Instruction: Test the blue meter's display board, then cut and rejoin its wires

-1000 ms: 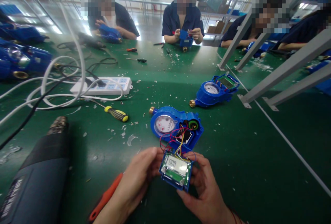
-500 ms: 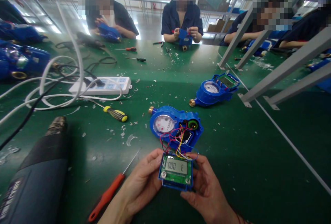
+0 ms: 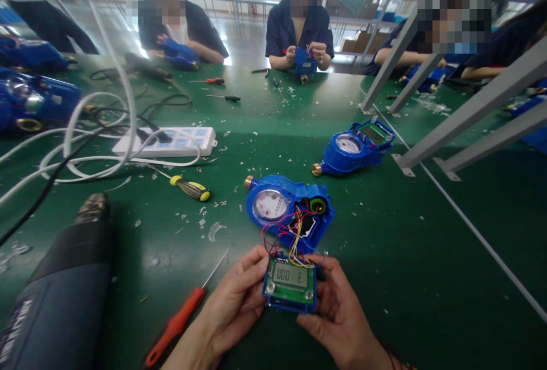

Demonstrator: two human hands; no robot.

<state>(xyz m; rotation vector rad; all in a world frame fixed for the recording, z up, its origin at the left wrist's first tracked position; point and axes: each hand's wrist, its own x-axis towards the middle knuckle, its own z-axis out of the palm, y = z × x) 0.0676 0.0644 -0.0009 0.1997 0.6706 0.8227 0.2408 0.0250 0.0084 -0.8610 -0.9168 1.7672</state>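
Between my two hands is a display module, a green circuit board with a lit-up LCD in a blue frame, its screen facing up at me. My left hand grips its left edge, and my right hand holds the right edge. Red, yellow, white and black wires run from its top side into a blue water meter lying just beyond. That meter has a round dial, a brass fitting and an open compartment. An orange-handled screwdriver lies left of my left forearm.
A heat gun lies at the left. Behind it are a yellow-black screwdriver, a white power strip and looping cables. Another water meter sits right, near grey metal posts. Co-workers sit across the green table.
The display module has tilted slightly in my hands, and its wires have shifted a little. At the far left, a standing person has come into view.
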